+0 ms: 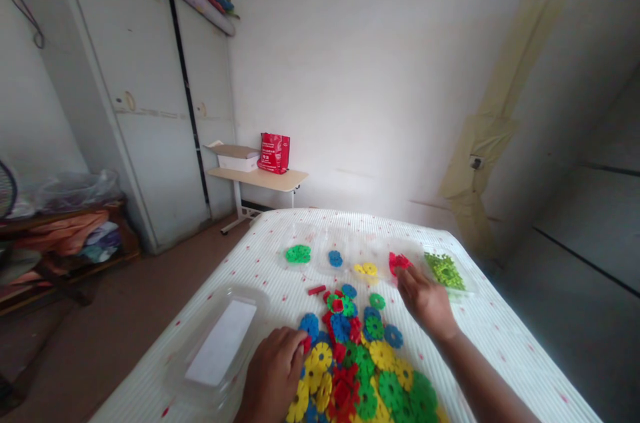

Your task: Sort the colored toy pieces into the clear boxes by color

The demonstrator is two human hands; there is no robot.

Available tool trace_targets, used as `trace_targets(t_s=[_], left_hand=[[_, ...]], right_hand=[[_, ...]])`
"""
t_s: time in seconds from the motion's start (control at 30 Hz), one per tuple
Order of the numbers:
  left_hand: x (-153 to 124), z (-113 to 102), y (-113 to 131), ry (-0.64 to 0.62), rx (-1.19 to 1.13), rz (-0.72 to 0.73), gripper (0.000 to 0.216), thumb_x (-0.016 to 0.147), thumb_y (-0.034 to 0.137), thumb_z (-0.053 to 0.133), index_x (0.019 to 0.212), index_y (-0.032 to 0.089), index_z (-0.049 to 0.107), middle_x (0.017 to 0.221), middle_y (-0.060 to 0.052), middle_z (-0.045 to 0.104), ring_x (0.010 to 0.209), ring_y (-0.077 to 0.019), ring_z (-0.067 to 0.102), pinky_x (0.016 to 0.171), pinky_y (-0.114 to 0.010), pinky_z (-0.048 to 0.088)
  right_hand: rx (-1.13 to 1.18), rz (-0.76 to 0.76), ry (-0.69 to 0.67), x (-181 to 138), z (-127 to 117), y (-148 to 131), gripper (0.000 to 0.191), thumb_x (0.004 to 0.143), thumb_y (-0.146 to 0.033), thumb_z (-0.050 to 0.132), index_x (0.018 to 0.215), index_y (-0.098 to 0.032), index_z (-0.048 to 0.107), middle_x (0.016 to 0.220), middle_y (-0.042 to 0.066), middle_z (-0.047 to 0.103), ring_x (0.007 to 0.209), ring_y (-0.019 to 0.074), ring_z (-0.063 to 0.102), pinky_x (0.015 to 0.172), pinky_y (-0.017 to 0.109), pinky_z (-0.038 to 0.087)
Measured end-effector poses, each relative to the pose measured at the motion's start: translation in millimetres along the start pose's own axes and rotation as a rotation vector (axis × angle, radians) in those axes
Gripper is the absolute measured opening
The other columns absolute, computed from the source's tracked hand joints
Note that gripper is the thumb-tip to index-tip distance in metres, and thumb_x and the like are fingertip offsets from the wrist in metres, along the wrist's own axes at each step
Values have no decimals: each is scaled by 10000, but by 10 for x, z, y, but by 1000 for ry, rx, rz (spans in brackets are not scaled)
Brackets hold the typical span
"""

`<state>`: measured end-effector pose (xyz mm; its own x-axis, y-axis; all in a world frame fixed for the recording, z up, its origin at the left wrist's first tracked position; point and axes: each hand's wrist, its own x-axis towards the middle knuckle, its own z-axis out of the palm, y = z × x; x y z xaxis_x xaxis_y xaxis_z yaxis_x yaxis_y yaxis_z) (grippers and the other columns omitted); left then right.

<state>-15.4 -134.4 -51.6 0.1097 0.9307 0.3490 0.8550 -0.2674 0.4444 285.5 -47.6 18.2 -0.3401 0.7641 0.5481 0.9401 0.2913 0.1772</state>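
Note:
My left hand [274, 370] is curled at the left edge of a mixed pile of toothed plastic discs, with a red plastic piece [306, 344] at its fingertips. Yellow discs [315, 367], green discs [395, 393] and red pieces [344, 391] make up much of the pile. Farther back, my right hand [425, 298] reaches over a clear container, its fingers drawn together beside the red pieces [399, 262] inside. Whatever those fingers may hold is hidden.
Other clear containers hold green discs [298, 254], blue discs [335, 258], yellow discs [367, 269] and light green pieces [445, 271]. A clear lid or tray [183, 351] with a white paper lies left. Beyond the tablecloth [220, 276], a small desk [280, 179] carries a red bag [275, 153].

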Motion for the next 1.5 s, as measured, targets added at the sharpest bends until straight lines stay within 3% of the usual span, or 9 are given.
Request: trace_targets(t_s=[0.13,0.33,0.5,0.67,0.9,1.13,1.33,1.5], left_hand=[[1,-23,3,6,47,19,303,843,147,413,1027,240,635,973,-43,664,912,-184,601,815,-318,464],[227,-117,209,-14,53,33,339,850,167,394,1108,230,605,1090,-55,634,1017,-184,572,900,-311,438],[629,-61,400,-191,28,-30,457,796,145,461,1247,210,503,1232,-40,563,1167,-149,479,1005,-243,349],[861,101,460,-267,69,-49,430,757,203,544,1185,176,554,1144,-88,591,1113,-197,517,962,-272,379],[896,172,486,-291,86,-63,313,738,126,546,1039,203,581,1061,-53,612,1024,-168,559,866,-237,403],[867,111,403,-233,10,7,305,726,17,460,903,215,609,926,-15,644,900,-143,591,773,-216,397],[894,33,397,-208,-114,53,348,747,55,468,978,224,666,912,-10,663,856,-122,599,757,-193,413],[1037,172,494,-282,-152,51,359,727,86,488,987,218,697,906,1,713,829,-123,635,742,-189,453]], right_hand=[[91,-179,119,-584,75,35,313,918,-198,331,928,-154,640,703,48,637,550,128,588,509,212,403],[122,-46,24,-1098,214,257,313,909,-210,325,916,-158,634,757,70,678,590,146,656,515,203,470],[137,21,-54,-1089,277,265,300,885,-205,343,907,-180,642,833,87,701,661,169,680,554,216,498],[155,87,-131,-1067,288,219,297,888,-214,335,872,-200,631,822,68,690,676,164,671,581,217,489],[188,118,-188,-1053,277,212,280,889,-211,326,850,-204,603,787,46,653,680,156,654,579,215,456],[226,136,-204,-1018,221,193,297,892,-192,300,827,-199,590,779,47,638,680,156,648,583,224,442],[216,150,-217,-1012,195,171,288,887,-184,301,791,-206,571,769,39,628,655,144,632,564,216,416],[218,165,-223,-1002,190,164,283,870,-170,302,776,-202,567,763,39,623,653,142,626,563,216,407]])
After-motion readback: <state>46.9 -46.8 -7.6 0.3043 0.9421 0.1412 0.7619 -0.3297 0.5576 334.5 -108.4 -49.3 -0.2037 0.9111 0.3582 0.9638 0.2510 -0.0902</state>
